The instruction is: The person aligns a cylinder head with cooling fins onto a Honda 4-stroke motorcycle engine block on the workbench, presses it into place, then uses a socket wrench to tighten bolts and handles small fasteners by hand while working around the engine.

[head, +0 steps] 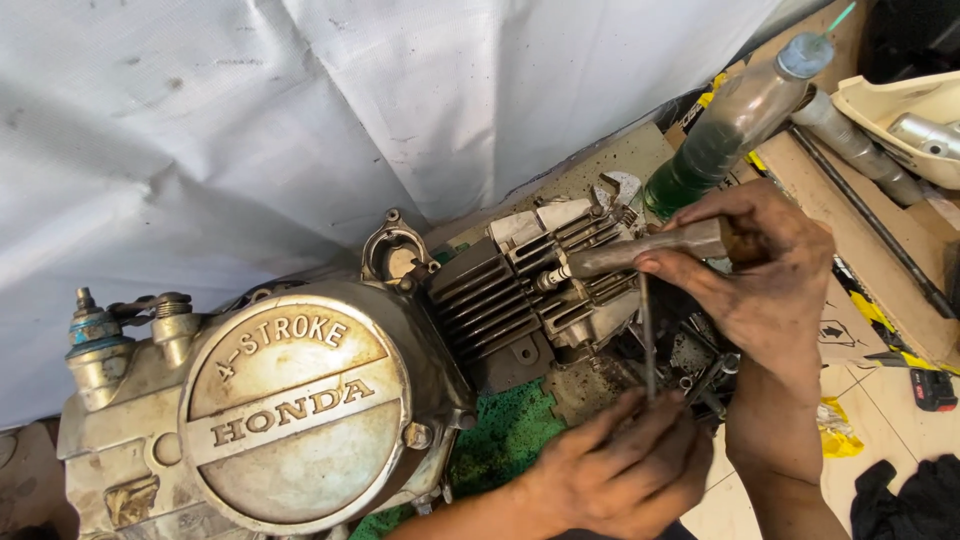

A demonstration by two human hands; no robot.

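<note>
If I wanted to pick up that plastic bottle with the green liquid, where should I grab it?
Probably around the bottle's clear upper body, coming from above. It lies tilted, its pale blue cap up to the right and its green-filled bottom down behind the right hand, which crowds that end. The rounded middle is bare and easy for a grip to wrap.

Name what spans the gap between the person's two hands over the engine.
In the head view, a thin metal rod runs from the tube socket tool in the right hand to the left hand.
</note>
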